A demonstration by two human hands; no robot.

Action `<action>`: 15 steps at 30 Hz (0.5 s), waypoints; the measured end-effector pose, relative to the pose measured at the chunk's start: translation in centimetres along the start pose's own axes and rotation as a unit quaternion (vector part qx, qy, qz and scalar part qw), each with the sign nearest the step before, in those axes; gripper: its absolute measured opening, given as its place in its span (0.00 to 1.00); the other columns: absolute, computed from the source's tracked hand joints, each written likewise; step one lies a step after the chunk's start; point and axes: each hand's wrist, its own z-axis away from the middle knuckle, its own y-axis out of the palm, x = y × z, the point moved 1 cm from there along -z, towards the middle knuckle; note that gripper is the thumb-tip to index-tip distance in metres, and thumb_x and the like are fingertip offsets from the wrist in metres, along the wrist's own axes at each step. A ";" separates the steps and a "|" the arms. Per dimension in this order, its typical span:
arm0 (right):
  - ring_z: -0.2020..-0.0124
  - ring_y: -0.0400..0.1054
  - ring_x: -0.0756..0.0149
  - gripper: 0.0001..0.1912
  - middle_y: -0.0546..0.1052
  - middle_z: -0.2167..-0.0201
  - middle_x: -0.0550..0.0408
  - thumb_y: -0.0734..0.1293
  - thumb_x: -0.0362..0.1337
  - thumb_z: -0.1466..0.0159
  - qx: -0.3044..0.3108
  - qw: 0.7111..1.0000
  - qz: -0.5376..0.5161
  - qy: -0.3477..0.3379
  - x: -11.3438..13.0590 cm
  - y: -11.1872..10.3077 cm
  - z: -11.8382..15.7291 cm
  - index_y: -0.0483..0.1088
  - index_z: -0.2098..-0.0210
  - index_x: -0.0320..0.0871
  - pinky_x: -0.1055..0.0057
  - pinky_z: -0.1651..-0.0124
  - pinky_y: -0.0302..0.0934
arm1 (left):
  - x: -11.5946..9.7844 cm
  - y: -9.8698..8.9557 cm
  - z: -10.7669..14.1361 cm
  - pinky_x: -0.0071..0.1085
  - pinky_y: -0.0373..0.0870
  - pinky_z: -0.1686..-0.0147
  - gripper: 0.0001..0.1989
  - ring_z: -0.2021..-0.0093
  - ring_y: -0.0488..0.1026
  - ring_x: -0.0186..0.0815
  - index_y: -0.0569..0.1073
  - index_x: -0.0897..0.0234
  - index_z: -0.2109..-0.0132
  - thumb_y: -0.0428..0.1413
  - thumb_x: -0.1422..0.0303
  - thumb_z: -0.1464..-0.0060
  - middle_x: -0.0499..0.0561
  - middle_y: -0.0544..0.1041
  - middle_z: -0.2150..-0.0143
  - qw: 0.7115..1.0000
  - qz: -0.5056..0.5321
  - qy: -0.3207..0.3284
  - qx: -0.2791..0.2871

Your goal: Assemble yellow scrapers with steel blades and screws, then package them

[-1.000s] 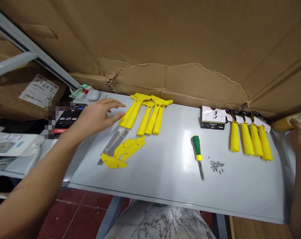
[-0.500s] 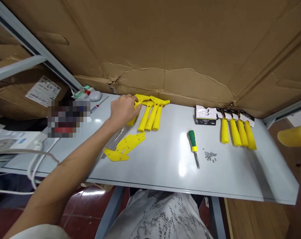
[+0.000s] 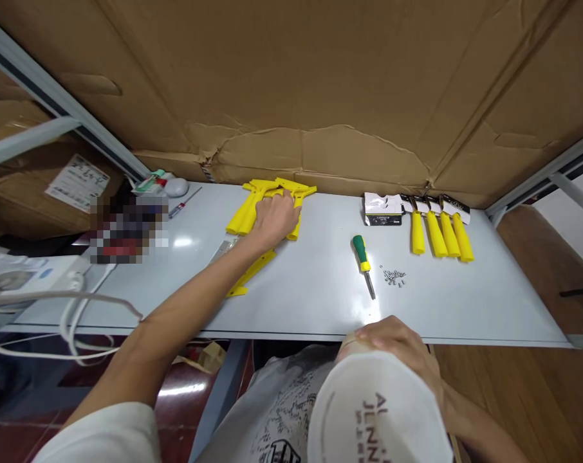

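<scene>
One cropped white container [image 3: 383,411] (contents hidden) within gripping right fingers [image 3: 378,330]; left fingers [image 3: 280,207], closure unclear, over yellow handles [image 3: 238,220].

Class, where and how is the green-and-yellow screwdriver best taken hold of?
Probably by its thick green handle, pinched across its width from directly above: the screwdriver lies flat, that end is widest, and the thin metal shaft sits beside the loose screws.

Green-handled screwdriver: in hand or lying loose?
Lying loose: the screwdriver is on the table, clear of both left hand and right hand.
</scene>
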 end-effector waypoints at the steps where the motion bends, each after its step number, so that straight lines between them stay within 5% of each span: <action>1: 0.49 0.79 0.53 0.28 0.78 0.52 0.42 0.61 0.45 0.22 0.007 0.999 -0.012 -0.032 0.2 0.6 -0.3 0.59 0.27 0.41 0.56 0.55 0.79 | 0.2 0.0 -0.3 0.54 0.72 0.45 0.27 0.42 0.77 0.66 0.71 0.76 0.35 0.48 0.60 0.31 0.76 0.79 0.43 1.000 0.003 -0.008 -0.001; 4: 0.42 0.76 0.54 0.30 0.77 0.49 0.39 0.62 0.40 0.23 0.025 0.995 -0.016 -0.093 0.8 1.2 -1.2 0.57 0.26 0.35 0.57 0.50 0.77 | 0.7 0.1 -1.0 0.54 0.71 0.44 0.25 0.41 0.76 0.66 0.75 0.74 0.38 0.48 0.62 0.32 0.75 0.80 0.43 1.000 0.009 -0.027 0.006; 8: 0.37 0.72 0.55 0.32 0.75 0.48 0.38 0.59 0.46 0.22 0.023 0.989 -0.021 -0.147 1.4 1.1 -2.0 0.58 0.27 0.31 0.60 0.49 0.74 | 0.9 0.1 -1.5 0.53 0.71 0.42 0.21 0.40 0.76 0.64 0.79 0.71 0.44 0.52 0.62 0.34 0.73 0.80 0.43 0.999 0.017 -0.044 0.015; 15: 0.37 0.71 0.53 0.32 0.75 0.48 0.37 0.62 0.48 0.24 0.026 0.987 -0.001 -0.158 1.3 1.1 -2.8 0.62 0.30 0.30 0.60 0.51 0.74 | 0.3 -1.2 -1.0 0.50 0.71 0.43 0.20 0.40 0.76 0.62 0.79 0.68 0.45 0.51 0.61 0.32 0.70 0.80 0.43 0.999 0.013 -0.043 -0.006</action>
